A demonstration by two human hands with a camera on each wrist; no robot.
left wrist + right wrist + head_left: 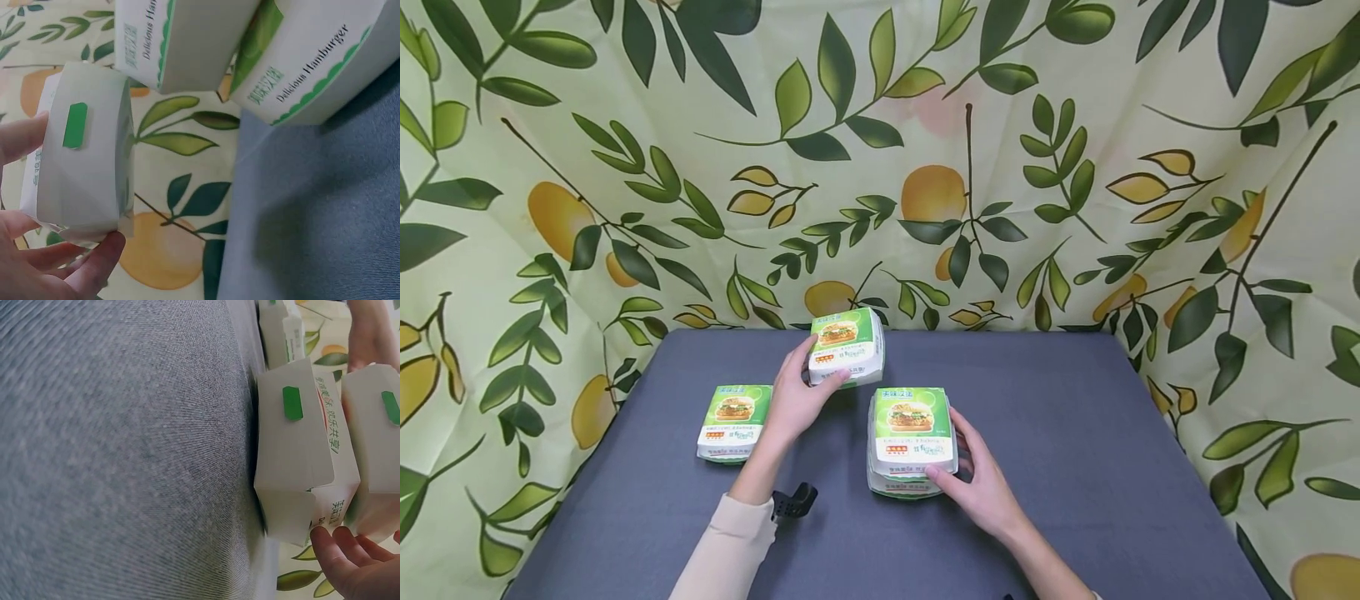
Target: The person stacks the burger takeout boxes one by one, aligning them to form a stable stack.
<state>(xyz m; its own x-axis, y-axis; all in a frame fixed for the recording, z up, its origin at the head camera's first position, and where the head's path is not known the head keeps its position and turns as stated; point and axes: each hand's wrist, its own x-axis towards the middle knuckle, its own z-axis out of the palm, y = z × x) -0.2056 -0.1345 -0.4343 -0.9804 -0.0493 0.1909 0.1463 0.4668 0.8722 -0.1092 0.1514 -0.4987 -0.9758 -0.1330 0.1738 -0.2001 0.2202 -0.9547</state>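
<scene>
My left hand point(793, 392) holds a green-and-white hamburger box point(846, 346) up near the back edge of the table, thumb on its front and fingers along its left side. In the left wrist view its white side with a green tab faces the camera. My right hand point(985, 479) grips the upper hamburger box point(912, 425) of a stack, thumb at the front corner, fingers on the right side. The lower box point(904, 485) sits beneath it on the table. In the right wrist view, fingertips point(320, 536) lie where the two stacked boxes meet.
Another hamburger box point(733, 421) rests on the dark table point(1045, 400), left of the left forearm. A leaf-and-fruit patterned cloth point(880, 175) hangs behind and at both sides of the table. A black wrist strap point(795, 500) is on the left sleeve.
</scene>
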